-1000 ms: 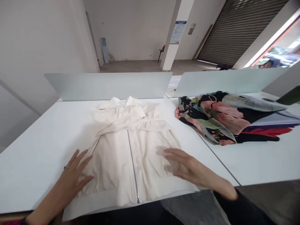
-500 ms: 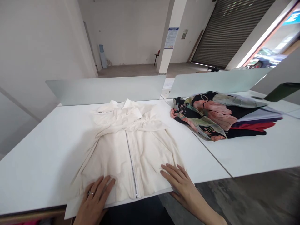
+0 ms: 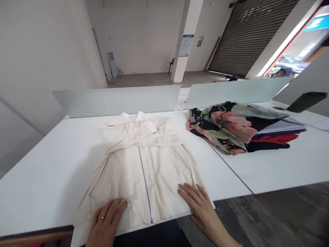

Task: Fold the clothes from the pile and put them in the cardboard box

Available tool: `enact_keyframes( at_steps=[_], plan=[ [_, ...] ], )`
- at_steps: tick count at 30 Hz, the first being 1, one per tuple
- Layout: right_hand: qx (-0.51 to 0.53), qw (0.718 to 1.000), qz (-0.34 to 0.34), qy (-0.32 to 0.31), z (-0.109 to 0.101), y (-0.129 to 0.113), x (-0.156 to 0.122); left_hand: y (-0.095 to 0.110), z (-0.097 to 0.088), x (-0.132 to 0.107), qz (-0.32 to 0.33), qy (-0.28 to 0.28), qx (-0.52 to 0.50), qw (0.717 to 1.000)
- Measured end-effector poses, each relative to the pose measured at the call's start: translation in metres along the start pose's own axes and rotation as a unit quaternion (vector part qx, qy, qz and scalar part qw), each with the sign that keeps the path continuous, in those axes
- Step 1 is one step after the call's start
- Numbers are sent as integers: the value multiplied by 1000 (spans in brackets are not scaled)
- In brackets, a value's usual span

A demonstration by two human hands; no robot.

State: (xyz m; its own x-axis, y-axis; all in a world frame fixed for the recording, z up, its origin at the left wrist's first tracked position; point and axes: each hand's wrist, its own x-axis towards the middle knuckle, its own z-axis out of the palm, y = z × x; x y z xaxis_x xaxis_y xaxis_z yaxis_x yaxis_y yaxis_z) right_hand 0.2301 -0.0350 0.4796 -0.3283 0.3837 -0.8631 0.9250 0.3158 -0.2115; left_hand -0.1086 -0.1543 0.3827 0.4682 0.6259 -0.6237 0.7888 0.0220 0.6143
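1. White square pillar (image 3: 189, 17), bearing a blue-and-white paper notice (image 3: 186, 45).
2. Behind the pillar: plain off-white wall (image 3: 133, 37), grey concrete floor (image 3: 144, 79).
3. Left of it: slim white water dispenser (image 3: 113, 68) with blue bottle (image 3: 111, 56); nearer, red-backed dark-legged chair (image 3: 171, 62).
4. Right of it: grey slatted metal shutter (image 3: 252, 36), then a bright daylit opening (image 3: 298, 51).
5. In front of it: frosted glass partitions (image 3: 123, 101) along a white flat-topped table (image 3: 38, 171).

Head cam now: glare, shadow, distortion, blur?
Head view: the bright doorway looks washed out; head view: a soft shadow on the white table, left of the cream jacket; head view: the pillar leans, probably lens distortion or head tilt; head view: left hand and right hand fairly sharp.
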Motion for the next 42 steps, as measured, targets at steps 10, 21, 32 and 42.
enact_keyframes(
  at_steps=[10,21,32,42],
  plan=[
    [31,999,-10,-7,-2,5,3,7,0,1,-26,-38,-36,998],
    [42,998,26,-27,-3,-1,3,17,-6,8,-49,-18,-39,998],
    [6,998,46,-30,-4,-12,6,16,4,9,-58,8,-40,998],
    [20,999,1,-43,-2,3,-6,9,10,-1,-30,18,-43,998]
  ],
)
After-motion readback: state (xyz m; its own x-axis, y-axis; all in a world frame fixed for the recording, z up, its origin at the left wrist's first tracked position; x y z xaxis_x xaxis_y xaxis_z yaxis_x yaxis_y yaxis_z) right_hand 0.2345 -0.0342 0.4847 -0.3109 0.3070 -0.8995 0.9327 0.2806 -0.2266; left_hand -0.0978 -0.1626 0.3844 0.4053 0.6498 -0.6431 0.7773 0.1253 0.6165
